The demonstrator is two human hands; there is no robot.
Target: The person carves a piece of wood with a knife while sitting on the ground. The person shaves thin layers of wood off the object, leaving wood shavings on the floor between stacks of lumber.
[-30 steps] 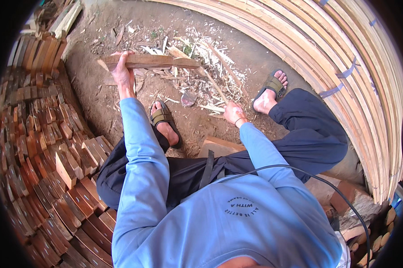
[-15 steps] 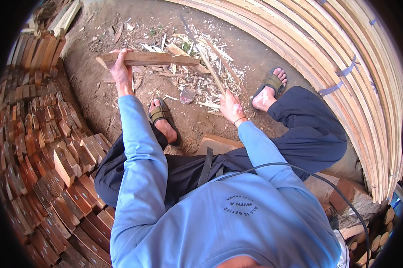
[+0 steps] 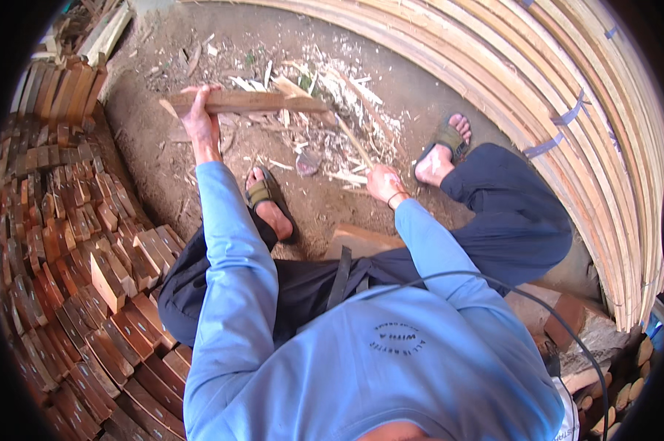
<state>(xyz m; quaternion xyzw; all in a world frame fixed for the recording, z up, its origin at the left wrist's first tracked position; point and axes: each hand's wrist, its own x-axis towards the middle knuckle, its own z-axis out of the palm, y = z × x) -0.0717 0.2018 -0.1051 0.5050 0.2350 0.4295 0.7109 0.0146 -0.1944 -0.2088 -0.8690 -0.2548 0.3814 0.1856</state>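
My left hand is closed round the left end of a brown wooden piece, which lies roughly level across the view above the ground. A pale sliver sticks up along its upper edge, towards the right end. In my right hand is the light wooden handle of a machete. The handle slants up and left to the right end of the wood. Its blade is blurred and mostly impossible to make out; whether it touches the wood, I cannot tell.
Wood chips and shavings litter the dirt between my sandalled feet. Stacked brown wooden blocks fill the left side. Long pale boards curve along the right. A wooden block sits close before me, and a black cable crosses my right side.
The machete has swung down from pointing far past the wood to its right end. A pale sliver now stands up there. My left hand holds nearly the same place.
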